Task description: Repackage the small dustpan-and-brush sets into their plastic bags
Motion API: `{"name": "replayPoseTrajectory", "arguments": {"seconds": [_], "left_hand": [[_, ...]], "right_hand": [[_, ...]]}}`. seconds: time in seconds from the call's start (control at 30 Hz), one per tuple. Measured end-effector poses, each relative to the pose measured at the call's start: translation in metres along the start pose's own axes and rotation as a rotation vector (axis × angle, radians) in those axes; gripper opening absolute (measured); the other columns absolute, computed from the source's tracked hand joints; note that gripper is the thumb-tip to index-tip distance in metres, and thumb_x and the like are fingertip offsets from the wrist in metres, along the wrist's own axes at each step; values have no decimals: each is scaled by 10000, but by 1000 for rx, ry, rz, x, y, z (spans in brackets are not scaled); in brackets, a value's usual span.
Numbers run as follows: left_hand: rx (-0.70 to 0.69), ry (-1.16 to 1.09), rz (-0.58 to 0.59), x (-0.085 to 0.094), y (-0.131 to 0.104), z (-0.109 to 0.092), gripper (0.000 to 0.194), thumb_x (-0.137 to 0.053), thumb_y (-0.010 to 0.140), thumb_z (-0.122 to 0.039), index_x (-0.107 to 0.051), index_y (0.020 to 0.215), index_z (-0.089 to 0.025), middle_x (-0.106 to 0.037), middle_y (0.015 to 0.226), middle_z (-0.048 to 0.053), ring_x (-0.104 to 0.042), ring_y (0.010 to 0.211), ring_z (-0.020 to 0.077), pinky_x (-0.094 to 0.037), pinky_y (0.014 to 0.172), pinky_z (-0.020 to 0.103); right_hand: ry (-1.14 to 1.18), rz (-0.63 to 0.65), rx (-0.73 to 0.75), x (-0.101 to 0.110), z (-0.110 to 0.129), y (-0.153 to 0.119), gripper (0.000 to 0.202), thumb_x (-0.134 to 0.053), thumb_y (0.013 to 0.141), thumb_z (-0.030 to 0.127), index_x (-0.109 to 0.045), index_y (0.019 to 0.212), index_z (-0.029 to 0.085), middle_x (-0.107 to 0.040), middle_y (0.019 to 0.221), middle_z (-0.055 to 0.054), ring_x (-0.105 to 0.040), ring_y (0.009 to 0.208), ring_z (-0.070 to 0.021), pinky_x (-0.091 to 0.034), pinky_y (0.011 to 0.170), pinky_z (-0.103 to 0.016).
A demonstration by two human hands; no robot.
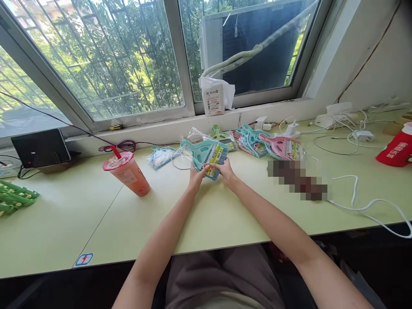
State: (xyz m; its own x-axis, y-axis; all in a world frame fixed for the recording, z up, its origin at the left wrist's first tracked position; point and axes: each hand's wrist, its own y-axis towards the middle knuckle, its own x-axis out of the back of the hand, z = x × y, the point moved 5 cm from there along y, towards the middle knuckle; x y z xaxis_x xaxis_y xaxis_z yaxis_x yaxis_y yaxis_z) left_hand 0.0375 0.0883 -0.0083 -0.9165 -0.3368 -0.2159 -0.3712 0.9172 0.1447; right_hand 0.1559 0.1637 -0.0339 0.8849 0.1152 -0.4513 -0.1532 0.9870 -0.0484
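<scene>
Both hands hold a packaged teal dustpan set [195, 151] just above the table, with a fan-shaped plastic top and a yellow and blue printed card. My left hand [196, 176] grips its lower left side, thumb on the card. On its right edge, my right hand [226, 170] has its thumb on the front. Clear plastic wrap shows behind the pack. Similar packs lie beyond: a light teal one [161, 156] to the left, a green one [222, 136] behind, and teal [252, 136] and pink [279, 145] ones to the right.
A tilted-looking cup with a red straw [128, 174] stands to the left, near a black tablet [41, 148]. White cables [370, 208] run along the right side, by a red pouch [397, 148]. A small box [213, 99] sits on the sill. A patch at right is pixelated.
</scene>
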Motion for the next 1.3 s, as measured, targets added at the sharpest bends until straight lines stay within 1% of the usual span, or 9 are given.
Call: {"name": "replayPoseTrajectory", "arguments": {"seconds": [0.17,0.4,0.5,0.57,0.77,0.93,1.0,1.17,1.3], "left_hand": [[58,11,34,-1,0,3,754,-850,593,-401,-491,1235,-234,-666,1148,90,-673,929,238,-566,732,352],[190,-266,205,-25,-12,13,487,-760,706,-378,-594,1128,-202,-659,1191,84,-629,1072,226,-534,891,372],[250,-290,347,-37,-18,15,437,-731,738,-384,-619,1124,-211,-651,1210,85,-585,1162,253,-510,935,410],[273,-268,378,-38,-18,14,434,-730,735,-402,-629,1113,-216,-649,1211,84,-564,1193,264,-508,928,402],[92,-241,130,-15,0,7,461,-749,699,-431,-595,1072,-209,-659,1173,72,-611,1089,222,-519,881,353],[77,-122,52,-3,4,15,511,-789,636,-331,-556,1075,-210,-676,1096,57,-641,951,204,-530,774,316],[72,-128,34,0,6,17,512,-775,632,-318,-553,1081,-214,-676,1091,57,-645,935,207,-530,761,320],[85,-124,-83,16,16,18,477,-736,626,-277,-556,1062,-202,-680,1032,48,-653,896,204,-534,757,337],[87,-92,-57,16,18,20,476,-739,638,-274,-555,1071,-203,-681,1040,51,-654,896,206,-542,742,331]], "right_hand": [[30,-26,34,3,-1,3,626,-830,496,162,-449,986,242,-671,943,15,-672,924,-197,-557,886,-401],[59,-145,155,8,12,2,638,-856,467,194,-439,948,236,-667,981,-13,-670,919,-193,-567,861,-375],[28,-185,202,10,19,-1,639,-855,490,242,-417,956,243,-661,1005,-27,-667,921,-197,-576,842,-380],[27,-207,209,11,20,-2,645,-851,498,255,-403,962,247,-657,1026,-38,-665,928,-200,-581,833,-384],[16,-250,181,5,9,-10,654,-834,516,226,-371,975,258,-639,1101,-50,-658,982,-194,-564,887,-369],[-153,-292,109,2,1,-20,599,-775,587,209,-355,1010,270,-635,1102,-59,-650,987,-201,-543,915,-382],[-118,-221,73,0,0,-17,569,-766,609,228,-363,1008,271,-635,1104,-48,-651,986,-197,-553,895,-376],[88,77,-29,-12,-6,-4,424,-709,667,193,-418,967,266,-658,1016,5,-673,938,-171,-588,837,-359],[118,-3,-78,-5,-13,1,379,-694,682,142,-429,928,257,-663,943,11,-682,900,-173,-600,821,-364]]}}
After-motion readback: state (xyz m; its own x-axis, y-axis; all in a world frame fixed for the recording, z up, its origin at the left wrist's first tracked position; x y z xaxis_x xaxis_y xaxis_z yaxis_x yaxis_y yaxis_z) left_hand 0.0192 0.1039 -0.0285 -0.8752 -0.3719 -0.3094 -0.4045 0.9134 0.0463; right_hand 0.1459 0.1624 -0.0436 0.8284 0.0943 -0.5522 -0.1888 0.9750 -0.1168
